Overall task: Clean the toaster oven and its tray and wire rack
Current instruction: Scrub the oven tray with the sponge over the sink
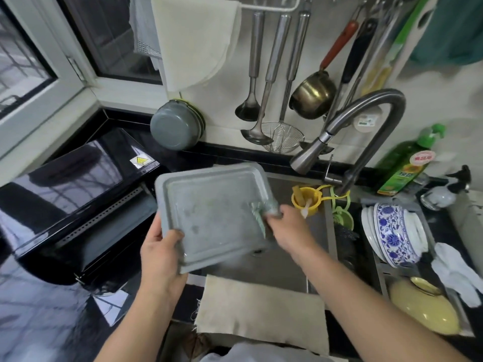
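I hold a grey metal oven tray (pixel 211 210) tilted over the steel sink (pixel 282 267). My left hand (pixel 160 254) grips its near left corner, thumb on the top face. My right hand (pixel 287 226) pinches a greenish scouring cloth (pixel 264 210) against the tray's right side. Wet smears show on the tray's surface. The black toaster oven (pixel 75 194) stands on the counter to the left with its door open. No wire rack is visible.
The faucet (pixel 347 142) arches over the sink's back right. A beige cloth (pixel 261 309) drapes over the sink's front edge. Dishes (pixel 392 231) fill a rack at right, beside a green soap bottle (pixel 405 163). Ladles and a pot hang on the wall.
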